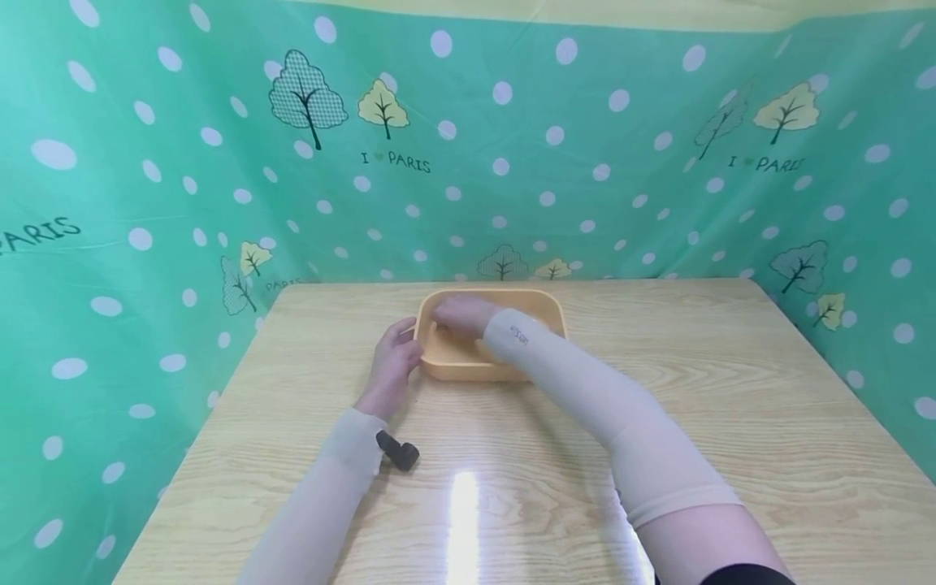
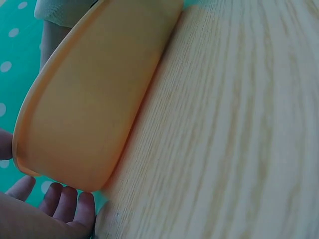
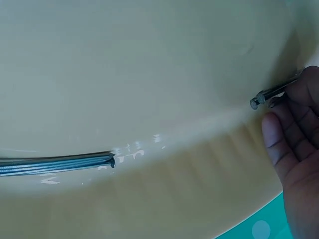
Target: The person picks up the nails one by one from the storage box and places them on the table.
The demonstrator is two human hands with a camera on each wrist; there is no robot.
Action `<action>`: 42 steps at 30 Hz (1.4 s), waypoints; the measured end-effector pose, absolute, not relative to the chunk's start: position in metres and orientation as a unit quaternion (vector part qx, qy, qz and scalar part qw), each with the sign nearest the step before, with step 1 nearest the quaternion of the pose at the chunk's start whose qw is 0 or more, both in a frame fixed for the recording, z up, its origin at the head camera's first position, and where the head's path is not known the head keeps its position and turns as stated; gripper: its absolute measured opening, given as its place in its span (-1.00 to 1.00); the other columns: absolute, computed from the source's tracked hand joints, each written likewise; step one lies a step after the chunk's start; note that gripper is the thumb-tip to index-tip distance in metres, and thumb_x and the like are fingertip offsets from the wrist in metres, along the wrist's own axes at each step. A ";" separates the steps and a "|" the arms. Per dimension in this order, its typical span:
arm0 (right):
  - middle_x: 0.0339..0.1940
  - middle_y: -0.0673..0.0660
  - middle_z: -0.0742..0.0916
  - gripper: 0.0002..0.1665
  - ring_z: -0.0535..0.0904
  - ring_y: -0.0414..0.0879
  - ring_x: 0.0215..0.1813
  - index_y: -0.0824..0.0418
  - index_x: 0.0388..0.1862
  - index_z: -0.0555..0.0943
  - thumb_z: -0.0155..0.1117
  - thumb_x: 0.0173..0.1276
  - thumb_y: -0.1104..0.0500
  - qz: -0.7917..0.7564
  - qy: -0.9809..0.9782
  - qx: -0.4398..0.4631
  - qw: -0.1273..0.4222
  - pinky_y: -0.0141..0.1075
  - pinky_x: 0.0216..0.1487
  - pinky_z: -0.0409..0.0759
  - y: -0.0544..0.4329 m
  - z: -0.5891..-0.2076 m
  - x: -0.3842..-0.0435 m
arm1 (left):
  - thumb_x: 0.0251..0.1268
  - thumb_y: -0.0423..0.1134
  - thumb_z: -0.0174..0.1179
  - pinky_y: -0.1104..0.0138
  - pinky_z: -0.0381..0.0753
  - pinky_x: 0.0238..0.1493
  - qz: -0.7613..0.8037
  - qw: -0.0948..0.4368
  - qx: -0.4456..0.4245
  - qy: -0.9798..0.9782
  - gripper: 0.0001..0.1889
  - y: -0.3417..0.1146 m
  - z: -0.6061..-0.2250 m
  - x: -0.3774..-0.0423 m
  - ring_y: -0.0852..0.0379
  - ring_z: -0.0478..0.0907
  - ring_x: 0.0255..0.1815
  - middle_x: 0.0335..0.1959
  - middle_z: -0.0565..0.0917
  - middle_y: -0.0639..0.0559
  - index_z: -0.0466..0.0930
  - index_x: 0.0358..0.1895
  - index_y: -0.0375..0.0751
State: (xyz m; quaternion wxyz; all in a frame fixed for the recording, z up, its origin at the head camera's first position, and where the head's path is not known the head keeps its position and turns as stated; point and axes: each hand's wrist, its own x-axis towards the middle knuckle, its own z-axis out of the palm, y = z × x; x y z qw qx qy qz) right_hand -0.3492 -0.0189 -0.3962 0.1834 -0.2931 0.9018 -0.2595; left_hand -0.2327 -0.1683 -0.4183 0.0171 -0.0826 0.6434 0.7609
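An orange, round-cornered plastic tray (image 1: 475, 373) sits on the table. My right hand (image 1: 464, 314) reaches inside it near the far left corner. In the right wrist view, its thumb and fingers pinch a few metal nails (image 3: 271, 93), heads outward, close to the tray wall. A bundle of similar nails (image 3: 60, 164) lies on the tray floor along the side. My left hand (image 1: 395, 357) is at the tray's left end, its fingertips (image 2: 83, 204) against the outer wall, loosely bent rather than wrapped round it.
The pale wood-grain table (image 1: 673, 390) spreads around the tray. Behind and to both sides hangs a green dotted cloth (image 1: 504, 187) printed with trees. A black strap piece (image 1: 398, 452) sticks out from the left sleeve.
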 end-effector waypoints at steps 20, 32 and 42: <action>-0.23 -0.03 0.71 -0.70 0.56 -0.17 -0.20 -0.06 -0.13 0.64 0.02 0.33 -0.09 -0.244 0.912 -0.274 0.183 -0.31 -0.02 0.48 -0.014 -0.394 -0.359 | 0.13 -0.49 0.00 0.17 0.38 0.28 0.762 0.020 -0.091 0.640 -0.32 -0.168 -0.421 -0.235 -0.11 0.37 0.27 0.33 0.33 -0.21 0.20 0.40 -0.13; -0.27 0.00 0.67 -0.85 0.51 -0.10 -0.18 0.08 -0.16 0.68 0.26 0.31 0.17 -0.025 0.905 -0.421 0.063 -0.27 -0.05 0.51 -0.004 -0.366 -0.355 | 0.08 -0.49 -0.01 0.17 0.39 0.28 0.758 0.017 -0.096 0.645 -0.31 -0.167 -0.422 -0.235 -0.12 0.36 0.28 0.31 0.35 -0.21 0.21 0.40 -0.14; -0.22 0.00 0.65 -0.68 0.55 -0.12 -0.19 0.10 -0.10 0.65 0.18 0.22 0.38 -0.003 0.911 -0.410 0.053 -0.33 -0.13 0.56 0.006 -0.349 -0.348 | 0.11 -0.51 -0.02 0.14 0.39 0.28 0.759 0.011 -0.097 0.643 -0.32 -0.166 -0.419 -0.233 -0.14 0.36 0.29 0.32 0.34 -0.24 0.21 0.40 -0.16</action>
